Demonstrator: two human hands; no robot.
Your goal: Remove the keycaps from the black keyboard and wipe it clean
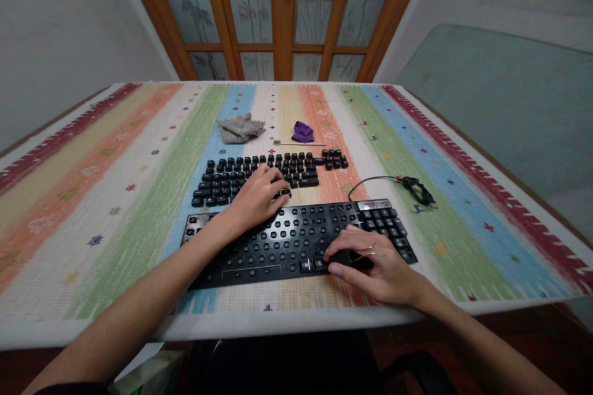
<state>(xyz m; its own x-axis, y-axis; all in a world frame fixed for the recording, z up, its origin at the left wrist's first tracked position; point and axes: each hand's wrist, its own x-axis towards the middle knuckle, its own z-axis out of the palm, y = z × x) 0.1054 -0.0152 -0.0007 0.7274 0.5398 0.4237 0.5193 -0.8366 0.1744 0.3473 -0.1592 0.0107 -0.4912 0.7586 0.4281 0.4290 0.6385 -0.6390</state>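
Head view, entries as we find them.

Left hand [265,194]: stretched across the keyboard's far edge, palm down, fingers bent over the near part of the loose keycaps. Its thumb and fingertips are close by a dark keycap [286,192]; whether they grip it we cannot tell.

Right hand [365,265]: laid over the near right part of the keyboard, thumb and forefinger just beside one another; we cannot tell whether they are clamped on anything. A thin wire [372,253] glints against its fingers (to what it belongs, we cannot make out).

Keyboard [296,241], black, one: beneath the right hand and the left wrist, mostly stripped to bare sockets. A few mounted keys [305,265] sit just left of the right hand's fingertips; the number pad [382,223], keyed, lies just beyond that hand.

Loose keycaps [222,179], black, many: in rows under the left hand, to both sides of it and beyond.

Cable [419,191], bundled: beyond the right hand and to its right.

Grey cloth [241,128], crumpled: beyond the left hand, slightly left. Purple cloth [303,132], folded small: beyond that hand, to the right. Slender brush [301,144]: just nearer the hand than the purple cloth.

Tabletop [139,228], under a striped cover: carrying all the above.
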